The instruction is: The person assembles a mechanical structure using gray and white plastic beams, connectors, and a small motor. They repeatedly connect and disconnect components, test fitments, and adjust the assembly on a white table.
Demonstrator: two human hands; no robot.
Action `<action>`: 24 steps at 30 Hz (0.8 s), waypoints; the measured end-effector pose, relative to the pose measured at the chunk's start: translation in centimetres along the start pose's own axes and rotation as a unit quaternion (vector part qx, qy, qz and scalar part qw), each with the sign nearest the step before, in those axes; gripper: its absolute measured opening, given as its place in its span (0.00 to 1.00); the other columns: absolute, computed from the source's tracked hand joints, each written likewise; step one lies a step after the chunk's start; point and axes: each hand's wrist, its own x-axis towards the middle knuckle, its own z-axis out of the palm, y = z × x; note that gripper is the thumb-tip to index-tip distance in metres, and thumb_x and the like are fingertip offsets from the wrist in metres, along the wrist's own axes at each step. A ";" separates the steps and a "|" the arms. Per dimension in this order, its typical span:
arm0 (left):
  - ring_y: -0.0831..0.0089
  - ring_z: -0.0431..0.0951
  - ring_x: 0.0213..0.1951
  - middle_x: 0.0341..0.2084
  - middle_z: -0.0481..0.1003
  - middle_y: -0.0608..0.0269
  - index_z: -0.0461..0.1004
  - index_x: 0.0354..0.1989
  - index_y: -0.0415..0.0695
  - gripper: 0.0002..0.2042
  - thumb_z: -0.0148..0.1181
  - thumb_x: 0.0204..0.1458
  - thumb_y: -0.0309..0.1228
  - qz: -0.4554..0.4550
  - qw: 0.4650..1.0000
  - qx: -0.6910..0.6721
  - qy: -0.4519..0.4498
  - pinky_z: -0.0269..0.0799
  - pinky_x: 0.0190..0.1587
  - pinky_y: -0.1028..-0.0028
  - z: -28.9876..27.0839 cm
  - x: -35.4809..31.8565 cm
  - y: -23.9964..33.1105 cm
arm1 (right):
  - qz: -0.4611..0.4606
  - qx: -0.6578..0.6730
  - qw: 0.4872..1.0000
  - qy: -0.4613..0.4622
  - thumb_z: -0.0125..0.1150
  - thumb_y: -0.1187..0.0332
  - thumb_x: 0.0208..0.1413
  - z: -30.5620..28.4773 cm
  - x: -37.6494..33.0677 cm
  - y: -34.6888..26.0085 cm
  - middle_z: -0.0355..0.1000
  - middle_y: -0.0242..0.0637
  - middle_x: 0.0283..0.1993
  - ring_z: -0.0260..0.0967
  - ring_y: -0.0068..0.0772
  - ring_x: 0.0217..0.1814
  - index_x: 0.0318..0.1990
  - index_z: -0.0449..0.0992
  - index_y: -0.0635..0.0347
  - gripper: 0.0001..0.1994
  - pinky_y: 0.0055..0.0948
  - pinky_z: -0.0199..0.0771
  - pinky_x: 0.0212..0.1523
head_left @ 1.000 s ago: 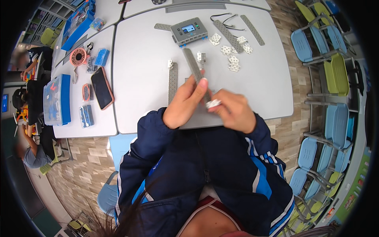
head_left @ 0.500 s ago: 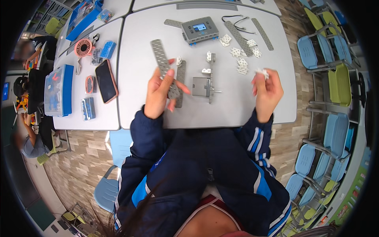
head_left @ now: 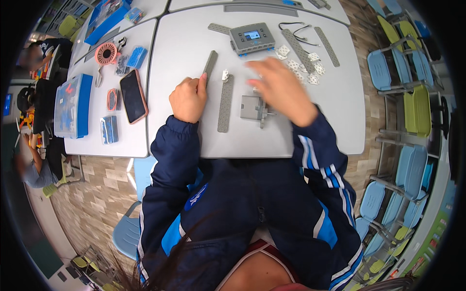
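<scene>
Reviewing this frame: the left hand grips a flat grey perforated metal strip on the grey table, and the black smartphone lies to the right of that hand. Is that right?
Not quite. In the head view the black smartphone lies to the left of the left hand, on the neighbouring table. The rest holds: that hand grips a flat grey perforated metal strip on the grey table.

Phone (head_left: 133, 95), fan (head_left: 106, 53), blue chairs (head_left: 386, 70).

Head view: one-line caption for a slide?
Left hand grips a grey perforated strip; blurred right hand hovers above a grey block.
</scene>
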 end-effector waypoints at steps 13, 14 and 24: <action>0.76 0.74 0.23 0.22 0.73 0.58 0.74 0.49 0.40 0.17 0.48 0.67 0.41 -0.037 0.867 -0.442 -0.225 0.68 0.27 0.73 -2.6 -0.7 3.3 | -0.193 -0.026 0.980 -0.044 0.64 0.75 0.43 1.5 5.2 0.0 0.70 0.41 0.26 0.74 0.48 0.29 0.30 0.72 0.62 0.06 0.41 0.72 0.29; 0.78 0.71 0.20 0.19 0.72 0.61 0.74 0.47 0.39 0.17 0.46 0.67 0.41 -0.066 0.801 -0.480 -0.352 0.66 0.24 0.75 -4.5 0.3 4.1 | -0.189 -0.036 0.979 -0.072 0.64 0.76 0.42 -0.1 4.6 -0.3 0.71 0.41 0.25 0.74 0.48 0.28 0.30 0.73 0.62 0.07 0.41 0.73 0.29; 0.83 0.63 0.09 0.12 0.67 0.68 0.71 0.34 0.40 0.17 0.45 0.68 0.41 -0.050 0.676 -0.542 -0.496 0.58 0.14 0.81 -8.4 1.0 7.9 | -0.156 0.083 0.979 0.098 0.61 0.80 0.40 -4.9 -0.1 -1.3 0.69 0.39 0.21 0.67 0.41 0.18 0.28 0.75 0.62 0.06 0.32 0.64 0.19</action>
